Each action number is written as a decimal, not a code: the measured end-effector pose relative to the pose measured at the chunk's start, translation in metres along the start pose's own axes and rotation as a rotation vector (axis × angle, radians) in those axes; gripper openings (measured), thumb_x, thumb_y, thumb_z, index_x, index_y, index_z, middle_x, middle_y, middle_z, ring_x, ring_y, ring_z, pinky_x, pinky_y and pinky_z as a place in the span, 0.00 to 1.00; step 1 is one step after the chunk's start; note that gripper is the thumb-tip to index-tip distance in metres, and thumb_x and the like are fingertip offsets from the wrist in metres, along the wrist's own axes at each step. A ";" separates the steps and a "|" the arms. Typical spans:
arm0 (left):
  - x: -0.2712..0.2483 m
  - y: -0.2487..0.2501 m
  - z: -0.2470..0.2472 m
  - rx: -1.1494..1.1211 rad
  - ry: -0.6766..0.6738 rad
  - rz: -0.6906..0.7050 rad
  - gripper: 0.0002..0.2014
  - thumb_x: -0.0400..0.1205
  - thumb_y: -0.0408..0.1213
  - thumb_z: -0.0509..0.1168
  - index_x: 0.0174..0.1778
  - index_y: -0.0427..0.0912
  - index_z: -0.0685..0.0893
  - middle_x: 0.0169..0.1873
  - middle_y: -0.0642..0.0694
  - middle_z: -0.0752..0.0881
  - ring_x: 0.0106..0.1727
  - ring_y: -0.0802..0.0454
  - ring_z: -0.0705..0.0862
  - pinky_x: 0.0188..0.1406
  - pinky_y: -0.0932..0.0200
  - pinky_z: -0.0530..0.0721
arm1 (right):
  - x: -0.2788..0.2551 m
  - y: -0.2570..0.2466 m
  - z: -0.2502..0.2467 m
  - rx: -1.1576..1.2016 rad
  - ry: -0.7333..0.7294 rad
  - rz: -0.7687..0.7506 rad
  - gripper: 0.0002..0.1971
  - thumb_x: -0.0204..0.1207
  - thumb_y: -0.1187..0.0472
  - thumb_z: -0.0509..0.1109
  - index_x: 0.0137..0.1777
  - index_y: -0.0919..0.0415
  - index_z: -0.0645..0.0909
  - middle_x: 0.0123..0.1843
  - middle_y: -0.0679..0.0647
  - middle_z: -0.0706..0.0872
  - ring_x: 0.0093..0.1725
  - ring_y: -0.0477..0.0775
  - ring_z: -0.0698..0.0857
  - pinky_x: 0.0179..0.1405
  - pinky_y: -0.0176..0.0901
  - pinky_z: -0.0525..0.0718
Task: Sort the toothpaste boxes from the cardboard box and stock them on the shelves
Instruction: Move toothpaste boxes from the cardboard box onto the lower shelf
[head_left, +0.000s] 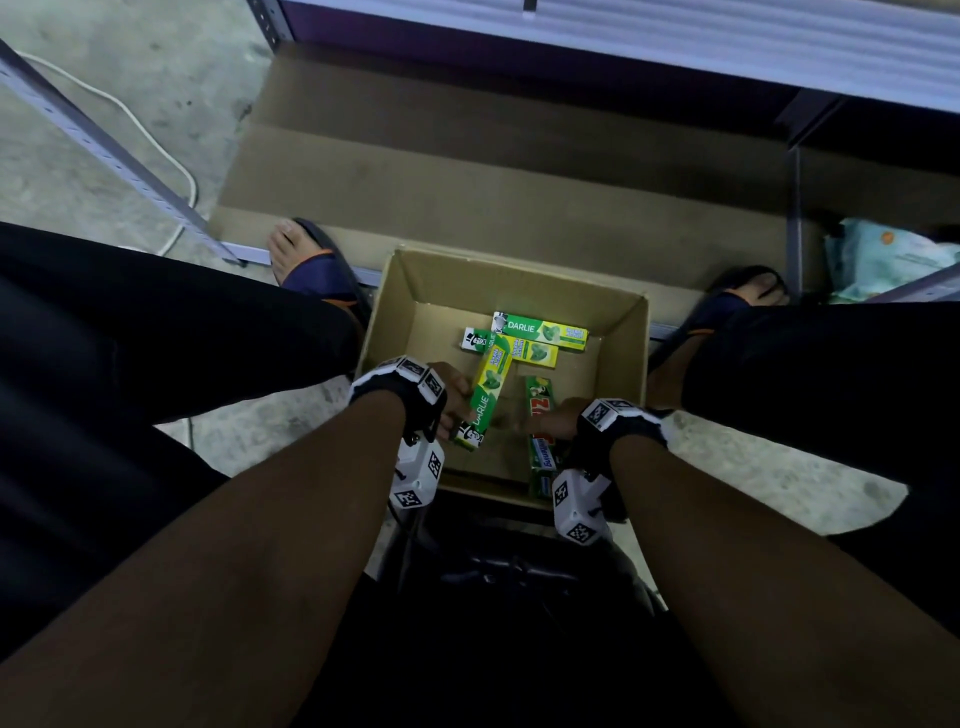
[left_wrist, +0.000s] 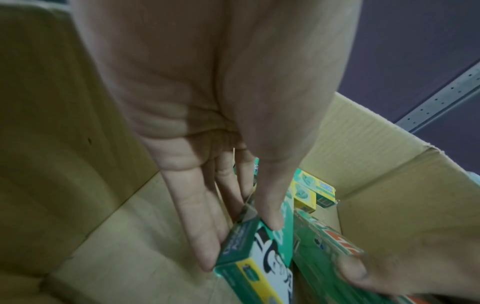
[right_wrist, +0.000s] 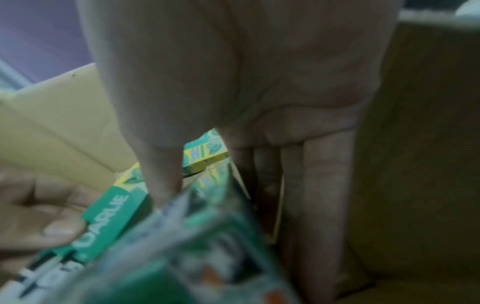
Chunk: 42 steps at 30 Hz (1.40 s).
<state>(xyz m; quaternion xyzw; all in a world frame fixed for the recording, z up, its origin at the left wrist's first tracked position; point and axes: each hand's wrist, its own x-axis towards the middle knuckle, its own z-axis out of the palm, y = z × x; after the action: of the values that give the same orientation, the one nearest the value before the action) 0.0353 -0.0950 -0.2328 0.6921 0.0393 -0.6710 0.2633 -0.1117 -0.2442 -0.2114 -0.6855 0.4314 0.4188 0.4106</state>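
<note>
An open cardboard box (head_left: 519, 273) stands on the floor between my feet. Two green-and-yellow Darlie toothpaste boxes (head_left: 540, 330) lie flat at its far side. My left hand (head_left: 454, 400) pinches a third Darlie box (head_left: 485, 395) at its near end; in the left wrist view the thumb and fingers of this hand (left_wrist: 239, 242) clamp that box (left_wrist: 257, 246). My right hand (head_left: 558, 421) grips a darker green toothpaste box with orange lettering (head_left: 540, 415), blurred in the right wrist view (right_wrist: 194, 236), with that hand's thumb (right_wrist: 163, 185) on top of it.
A metal shelf upright (head_left: 104, 150) slants at the left. Flattened cardboard (head_left: 467, 171) covers the low shelf behind the box. A white cable (head_left: 156, 140) runs over the concrete floor. A pale packet (head_left: 883, 260) lies at the right. My sandalled feet (head_left: 306, 260) flank the box.
</note>
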 end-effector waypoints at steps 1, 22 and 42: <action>-0.003 0.001 0.000 -0.001 -0.005 0.000 0.07 0.83 0.27 0.63 0.54 0.39 0.75 0.29 0.40 0.77 0.25 0.50 0.72 0.35 0.59 0.80 | -0.005 -0.004 -0.001 0.004 -0.045 0.020 0.30 0.81 0.51 0.70 0.76 0.69 0.71 0.76 0.65 0.75 0.74 0.63 0.76 0.53 0.39 0.80; -0.035 0.020 0.002 0.130 0.215 0.364 0.16 0.71 0.27 0.76 0.47 0.45 0.79 0.45 0.39 0.89 0.37 0.44 0.92 0.34 0.46 0.91 | -0.016 -0.006 -0.031 0.313 0.206 -0.127 0.50 0.61 0.57 0.87 0.81 0.64 0.64 0.74 0.61 0.77 0.65 0.64 0.81 0.67 0.60 0.81; -0.164 0.054 -0.007 0.225 0.327 0.643 0.20 0.72 0.24 0.75 0.54 0.43 0.75 0.49 0.37 0.88 0.42 0.40 0.92 0.42 0.41 0.91 | -0.122 -0.031 -0.050 0.355 0.483 -0.490 0.43 0.54 0.53 0.89 0.67 0.53 0.71 0.48 0.44 0.84 0.44 0.46 0.86 0.37 0.43 0.84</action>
<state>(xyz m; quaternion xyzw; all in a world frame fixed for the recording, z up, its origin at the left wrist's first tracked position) 0.0477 -0.0889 -0.0603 0.7917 -0.2126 -0.4347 0.3730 -0.1051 -0.2515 -0.0760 -0.7655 0.4046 0.0537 0.4974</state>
